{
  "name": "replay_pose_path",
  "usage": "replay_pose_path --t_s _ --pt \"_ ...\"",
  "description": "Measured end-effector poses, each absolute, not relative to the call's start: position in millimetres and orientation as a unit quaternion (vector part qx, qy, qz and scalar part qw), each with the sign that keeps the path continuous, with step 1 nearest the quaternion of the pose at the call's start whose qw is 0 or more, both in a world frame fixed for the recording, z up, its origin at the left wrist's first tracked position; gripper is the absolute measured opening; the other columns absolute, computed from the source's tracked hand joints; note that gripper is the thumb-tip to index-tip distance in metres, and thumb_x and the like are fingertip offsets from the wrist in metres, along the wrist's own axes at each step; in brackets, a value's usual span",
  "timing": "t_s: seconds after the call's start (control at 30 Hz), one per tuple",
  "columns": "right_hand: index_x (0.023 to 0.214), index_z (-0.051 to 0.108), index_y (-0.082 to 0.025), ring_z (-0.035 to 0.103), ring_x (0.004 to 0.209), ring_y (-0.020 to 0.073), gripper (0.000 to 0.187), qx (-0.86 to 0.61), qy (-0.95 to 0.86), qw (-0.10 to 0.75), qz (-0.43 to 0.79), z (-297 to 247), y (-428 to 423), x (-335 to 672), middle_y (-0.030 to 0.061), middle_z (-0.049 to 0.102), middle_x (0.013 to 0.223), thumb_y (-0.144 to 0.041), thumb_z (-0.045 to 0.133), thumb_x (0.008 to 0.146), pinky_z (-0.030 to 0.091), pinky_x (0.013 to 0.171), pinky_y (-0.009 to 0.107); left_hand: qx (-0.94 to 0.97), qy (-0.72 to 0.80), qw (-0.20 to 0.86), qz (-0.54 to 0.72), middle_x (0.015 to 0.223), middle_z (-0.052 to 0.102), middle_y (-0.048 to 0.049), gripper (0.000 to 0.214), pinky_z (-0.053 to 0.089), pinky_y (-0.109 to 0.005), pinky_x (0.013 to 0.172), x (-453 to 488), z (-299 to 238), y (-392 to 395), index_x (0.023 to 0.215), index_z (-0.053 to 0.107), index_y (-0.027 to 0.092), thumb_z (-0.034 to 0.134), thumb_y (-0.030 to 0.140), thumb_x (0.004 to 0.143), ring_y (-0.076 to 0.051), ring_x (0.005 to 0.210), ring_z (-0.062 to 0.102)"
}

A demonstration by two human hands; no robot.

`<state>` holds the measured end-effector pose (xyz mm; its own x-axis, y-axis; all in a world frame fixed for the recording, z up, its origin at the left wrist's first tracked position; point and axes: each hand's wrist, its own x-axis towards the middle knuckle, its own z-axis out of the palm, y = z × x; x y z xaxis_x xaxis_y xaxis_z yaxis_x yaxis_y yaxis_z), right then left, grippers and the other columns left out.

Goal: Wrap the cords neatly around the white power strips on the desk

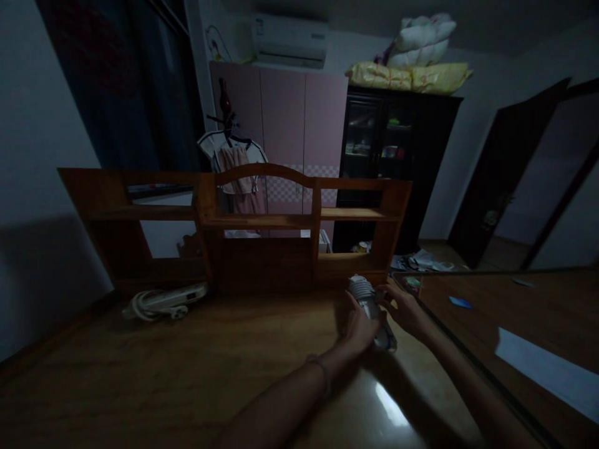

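Note:
A light-coloured cylindrical object (365, 295), like a flashlight or a bulb, lies tilted over the wooden desk (196, 368) near its far right corner. My left hand (360, 327) is wrapped round its lower part. My right hand (403, 308) grips it from the right side with bent fingers. A thin band sits on my left wrist. The room is dim, so small details of the object are hard to make out.
A wooden shelf unit (262, 218) stands along the desk's back edge. A white power strip with a coiled cord (163, 300) lies at the back left. A second dark table (524, 337) with papers adjoins on the right. Wardrobes stand behind.

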<state>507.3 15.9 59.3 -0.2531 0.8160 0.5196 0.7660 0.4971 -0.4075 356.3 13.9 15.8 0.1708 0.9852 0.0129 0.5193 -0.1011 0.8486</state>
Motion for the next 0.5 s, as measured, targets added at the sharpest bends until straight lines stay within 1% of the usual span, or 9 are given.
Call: replay_pose_path --t_s 0.1,0.2,0.27,0.37,0.5 --pt "0.111 0.058 -0.018 0.060 0.079 0.0189 0.029 -0.505 -0.782 0.364 0.038 53 19 522 0.0070 0.064 0.095 -0.020 0.048 0.083 0.046 0.074 0.032 0.688 0.554 0.363 0.295 0.109 0.065 -0.0215 0.108 0.045 -0.030 0.068 374 14 20 0.144 -0.012 0.003 0.052 0.060 0.079 -0.029 0.096 0.065" --pt "0.108 0.059 -0.018 0.060 0.081 0.0191 0.030 -0.509 -0.772 0.376 0.056 46 24 528 0.0069 0.063 0.095 -0.018 0.049 0.080 0.046 0.074 0.032 0.694 0.566 0.346 0.279 0.109 0.064 -0.0258 0.108 0.045 -0.034 0.073 383 12 26 0.143 -0.008 -0.003 0.048 0.063 0.079 -0.032 0.099 0.063" --pt "0.106 0.059 -0.017 0.059 0.080 0.0192 0.030 -0.513 -0.760 0.391 0.072 41 29 531 0.0065 0.063 0.093 -0.019 0.049 0.078 0.046 0.075 0.032 0.697 0.576 0.329 0.271 0.111 0.062 -0.0278 0.107 0.045 -0.036 0.076 386 10 32 0.143 -0.004 -0.005 0.046 0.065 0.080 -0.034 0.102 0.061" --pt "0.106 0.059 -0.017 0.059 0.080 0.0194 0.030 -0.521 -0.741 0.415 0.083 35 37 534 0.0061 0.063 0.092 -0.021 0.050 0.077 0.046 0.076 0.033 0.704 0.588 0.301 0.260 0.113 0.062 -0.0270 0.103 0.044 -0.039 0.080 389 11 42 0.145 0.005 -0.001 0.047 0.064 0.079 -0.035 0.104 0.060" --pt "0.110 0.058 -0.018 0.060 0.079 0.0206 0.032 -0.538 -0.710 0.444 0.091 24 46 540 0.0071 0.064 0.093 -0.028 0.049 0.081 0.048 0.076 0.035 0.717 0.597 0.262 0.247 0.111 0.063 -0.0248 0.101 0.042 -0.042 0.086 391 15 51 0.145 0.017 0.004 0.050 0.067 0.075 -0.036 0.107 0.058"
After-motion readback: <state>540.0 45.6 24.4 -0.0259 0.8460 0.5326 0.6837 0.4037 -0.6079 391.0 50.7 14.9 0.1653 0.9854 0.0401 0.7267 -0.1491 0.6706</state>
